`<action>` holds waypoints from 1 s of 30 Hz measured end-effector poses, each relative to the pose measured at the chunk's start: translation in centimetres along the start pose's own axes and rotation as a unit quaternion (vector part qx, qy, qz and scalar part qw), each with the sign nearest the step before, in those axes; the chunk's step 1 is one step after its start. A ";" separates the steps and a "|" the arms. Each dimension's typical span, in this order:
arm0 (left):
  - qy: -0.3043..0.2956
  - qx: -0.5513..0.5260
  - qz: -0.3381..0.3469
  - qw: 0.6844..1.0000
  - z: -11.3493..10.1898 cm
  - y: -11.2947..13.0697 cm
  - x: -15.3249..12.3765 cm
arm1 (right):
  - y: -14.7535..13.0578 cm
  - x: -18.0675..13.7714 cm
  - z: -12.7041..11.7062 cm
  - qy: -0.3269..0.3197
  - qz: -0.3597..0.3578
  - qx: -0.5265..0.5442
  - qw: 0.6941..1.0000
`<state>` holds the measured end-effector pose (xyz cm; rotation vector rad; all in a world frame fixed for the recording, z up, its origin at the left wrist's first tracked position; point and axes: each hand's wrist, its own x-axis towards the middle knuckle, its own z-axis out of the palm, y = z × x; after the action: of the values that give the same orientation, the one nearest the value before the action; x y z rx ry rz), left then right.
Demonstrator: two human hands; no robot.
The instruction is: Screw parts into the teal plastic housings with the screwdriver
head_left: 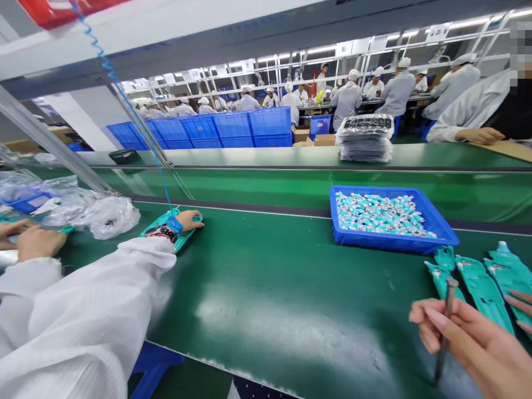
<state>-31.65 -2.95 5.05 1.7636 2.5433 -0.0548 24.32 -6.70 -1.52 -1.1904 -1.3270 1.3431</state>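
My right hand (187,221) lies on a teal moulded plastic piece (166,231) on the green conveyor belt (270,310). A blue wrist strap (175,224) circles that wrist, with a coiled blue cord (137,124) rising from it. My left hand (39,243), at the far left edge, sits over another teal piece (66,229), mostly hidden by the fingers. White sleeves cover both forearms. A crumpled clear plastic bag (112,217) lies just beyond my hands.
A blue tray (366,240) of small teal-and-silver parts stands mid-belt. At lower right, a co-worker's hand (469,343) holds a metal rod beside several teal pieces (484,293). A wrapped stack of black items (366,138) sits on the far bench, with blue crates (199,130) and workers beyond.
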 end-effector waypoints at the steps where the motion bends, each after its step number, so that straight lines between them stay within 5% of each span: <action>1: -0.008 -0.002 0.009 1.000 0.3 0.9 0.3 | -0.7 0.0 0.9 -0.026 0.017 0.005 1.000; 7: -0.066 -0.038 0.123 0.989 3.0 12.1 -0.2 | -3.7 0.5 5.8 -0.123 0.063 0.194 0.971; 11: -0.085 -0.112 0.252 0.958 4.0 21.0 -3.3 | -4.9 1.2 8.5 -0.143 -0.025 0.309 0.940; 15: -0.074 -0.148 0.326 0.931 4.7 26.7 -5.6 | -6.0 1.8 11.7 -0.063 -0.141 0.339 0.928; 21: -0.086 -0.133 0.359 0.920 4.7 30.0 -6.8 | -6.4 3.1 14.5 0.018 -0.253 0.276 0.927; 30: -0.088 -0.122 0.384 0.911 4.3 30.7 -7.7 | -6.2 3.3 14.1 0.054 -0.245 0.200 0.947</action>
<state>-0.13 0.36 1.16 2.3588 1.5065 0.1217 9.61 -5.36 4.10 -0.5955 -1.1054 1.0928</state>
